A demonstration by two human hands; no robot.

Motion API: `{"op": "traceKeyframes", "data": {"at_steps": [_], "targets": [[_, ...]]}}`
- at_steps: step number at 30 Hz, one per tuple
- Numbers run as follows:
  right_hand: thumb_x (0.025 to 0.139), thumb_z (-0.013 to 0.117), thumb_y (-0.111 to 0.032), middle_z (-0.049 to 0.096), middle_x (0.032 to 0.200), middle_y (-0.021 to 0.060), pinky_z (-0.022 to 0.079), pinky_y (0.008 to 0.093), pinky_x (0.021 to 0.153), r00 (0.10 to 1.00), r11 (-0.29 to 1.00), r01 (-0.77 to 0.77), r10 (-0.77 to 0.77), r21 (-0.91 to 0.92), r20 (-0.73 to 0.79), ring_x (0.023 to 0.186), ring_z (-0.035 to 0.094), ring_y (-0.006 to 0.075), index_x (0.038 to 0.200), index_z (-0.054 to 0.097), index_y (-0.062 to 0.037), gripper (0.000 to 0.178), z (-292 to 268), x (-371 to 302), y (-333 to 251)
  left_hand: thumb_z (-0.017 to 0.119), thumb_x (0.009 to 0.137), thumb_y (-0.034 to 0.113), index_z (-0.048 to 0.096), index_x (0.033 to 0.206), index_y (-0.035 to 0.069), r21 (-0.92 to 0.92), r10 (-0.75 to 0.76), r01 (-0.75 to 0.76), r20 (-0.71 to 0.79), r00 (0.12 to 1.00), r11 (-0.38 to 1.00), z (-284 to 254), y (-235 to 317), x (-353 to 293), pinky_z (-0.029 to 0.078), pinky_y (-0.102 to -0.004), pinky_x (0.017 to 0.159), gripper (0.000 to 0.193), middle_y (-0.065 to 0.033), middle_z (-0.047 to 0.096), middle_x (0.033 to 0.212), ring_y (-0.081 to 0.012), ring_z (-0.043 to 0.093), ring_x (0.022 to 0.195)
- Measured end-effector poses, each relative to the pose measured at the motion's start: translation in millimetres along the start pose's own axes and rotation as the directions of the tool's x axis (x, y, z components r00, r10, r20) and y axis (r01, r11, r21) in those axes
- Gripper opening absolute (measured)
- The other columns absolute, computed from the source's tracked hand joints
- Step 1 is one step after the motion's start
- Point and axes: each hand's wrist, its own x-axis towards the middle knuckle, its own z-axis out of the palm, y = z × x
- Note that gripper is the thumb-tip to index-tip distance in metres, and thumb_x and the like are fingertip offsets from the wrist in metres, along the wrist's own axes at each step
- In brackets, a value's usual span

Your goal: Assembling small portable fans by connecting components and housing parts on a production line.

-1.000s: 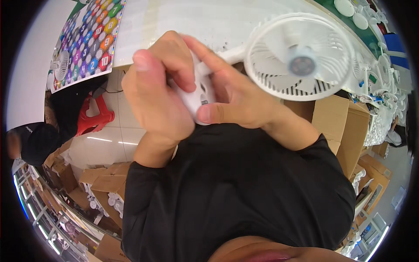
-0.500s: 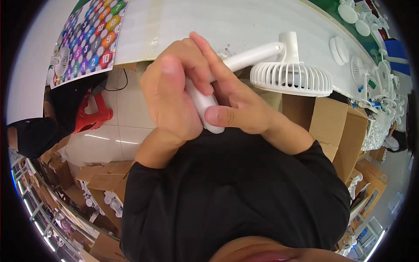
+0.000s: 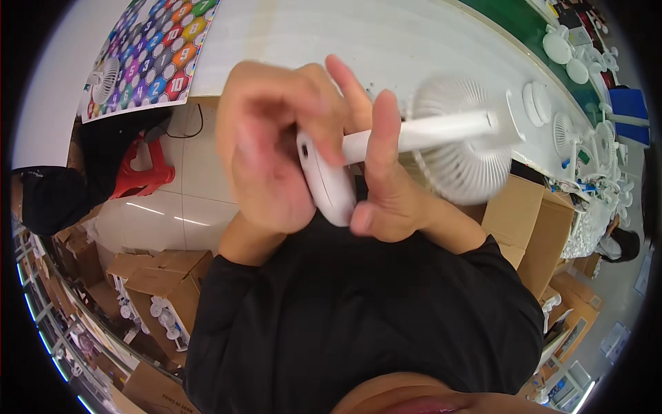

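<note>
A white folding desk fan is held up between my hands, over the table's near edge. Its rounded base [image 3: 327, 185] lies between my palms, with a small dark slot near its upper end. My left hand [image 3: 269, 148] has its fingers curled round the base's upper left side, slightly blurred. My right hand [image 3: 398, 186] cradles the other side, thumb at the base's lower end. One raised right finger crosses in front of the fan's straight arm [image 3: 441, 131]. At the arm's far end, the round ribbed fan head [image 3: 463, 145] is smeared by motion.
More white fans and parts [image 3: 607, 145] crowd the table's right side, beside two stacked white discs [image 3: 536, 103]. A coloured hexagon-patterned sheet [image 3: 155, 58] with a small fan lies at left. Open cardboard boxes [image 3: 514, 214] stand below. Another person's black sleeve [image 3: 52, 200] and a red stool [image 3: 148, 169] are left.
The fan has turned in my hands: its head has swung round, now showing the grille's round face. The base has tilted, and the right fingers have spread from the left hand.
</note>
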Motion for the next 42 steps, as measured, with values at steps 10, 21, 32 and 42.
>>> {"op": "traceKeyframes", "data": {"at_steps": [10, 21, 32, 42], "targets": [[0.092, 0.049, -0.019, 0.01, 0.158, 0.0224, 0.015, 0.0533, 0.114, 0.958, 0.953, -0.252, 0.222, 0.166, 0.182, 0.142, 0.022, 0.0395, 0.156, -0.01, -0.0195, 0.087, -5, 3, -23, 0.028, 0.104, 0.046, 0.049, 0.097, 0.003, 0.166, -0.07, 0.072, -0.018, 0.997, 0.983, 0, 15, -16, 0.04, -0.0273, 0.054, 0.049, -0.0055, 0.052, 0.064, -0.0131, 0.042, 0.052], [0.096, 0.051, -0.027, 0.009, 0.159, 0.0229, 0.015, 0.0478, 0.115, 0.996, 0.986, -0.054, 0.065, 0.156, -0.061, 0.147, 0.012, 0.0361, 0.156, 0.003, -0.0113, 0.079, 20, -6, 8, 0.023, 0.105, 0.037, 0.05, 0.099, 0.006, 0.104, 0.03, -0.017, -0.13, 0.991, 0.994, 1, 8, -8, 0.038, -0.0278, 0.064, 0.041, -0.0073, 0.054, 0.067, -0.0149, 0.046, 0.066], [0.084, 0.063, -0.011, 0.035, 0.147, 0.0209, 0.033, 0.0431, 0.106, 0.968, 0.964, -0.245, 0.236, -0.105, -0.089, 0.13, 0.039, 0.0353, 0.149, 0.031, -0.0096, 0.073, 3, -15, 3, 0.026, 0.103, 0.03, 0.051, 0.093, 0.007, -0.057, -0.058, 0.048, -0.177, 0.982, 0.997, -20, -25, -2, 0.037, -0.0267, 0.069, 0.035, -0.0074, 0.055, 0.077, -0.0147, 0.046, 0.073], [0.078, 0.066, -0.003, 0.067, 0.112, 0.0143, 0.049, 0.0351, 0.084, 0.691, 0.604, -0.63, 0.148, -0.488, -0.708, 0.095, 0.063, 0.0279, 0.124, 0.058, -0.0046, 0.047, -189, -36, 64, 0.052, 0.085, 0.004, 0.057, 0.095, 0.002, 0.554, -0.307, 0.349, -0.172, 0.936, 0.756, -28, -114, 22, 0.045, -0.0284, 0.077, 0.012, -0.007, 0.059, 0.082, -0.019, 0.054, 0.075]]}}
